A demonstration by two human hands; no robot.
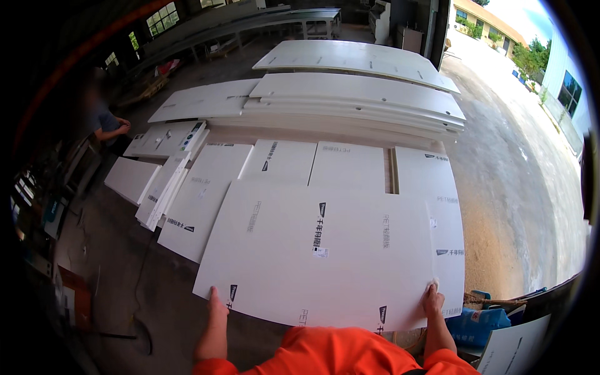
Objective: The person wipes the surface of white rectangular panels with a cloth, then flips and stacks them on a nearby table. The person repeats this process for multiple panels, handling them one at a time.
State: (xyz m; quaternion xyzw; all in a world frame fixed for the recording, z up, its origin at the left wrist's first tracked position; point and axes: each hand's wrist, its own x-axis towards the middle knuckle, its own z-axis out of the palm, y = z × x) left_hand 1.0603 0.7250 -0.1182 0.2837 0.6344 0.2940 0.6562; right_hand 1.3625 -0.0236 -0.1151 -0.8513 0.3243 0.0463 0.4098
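Item: large white panel [281, 262], printed face up, lower centre of the frame, lying over other boards. Its near edge runs beside an orange garment [350, 350] at the bottom.

Left hand [217, 304]: at the panel's lower-left edge, thumb on the face, gripping the edge; remaining fingers hidden beneath.

Right hand [432, 301]: at the panel's lower-right edge, fingers closed on a small white wad [434, 284], material unclear, which touches the edge area.

Lower right corner: leaning white board [514, 347] with dark print; blue sack [478, 326] just beside it.

Lower left: reddish-brown carton [75, 294], in shadow.

Under and beyond the large panel: white printed boards, including one at left [206, 181], two at centre [281, 161] [350, 164] and one at right [425, 167]; a narrow brown gap separates the last two.

Centre left: stack of narrow white strips [164, 194], slightly askew.

Right: pale concrete floor [500, 181], with tan dust [484, 256] spread near the boards.

Upper centre: stack of long white panels [356, 94]; another long panel [356, 59] behind it.

Upper left: a standing person [109, 123], hands together in front.

Top: long metal-framed table [287, 24].

Upper right: pale-walled building [565, 81], outdoors.
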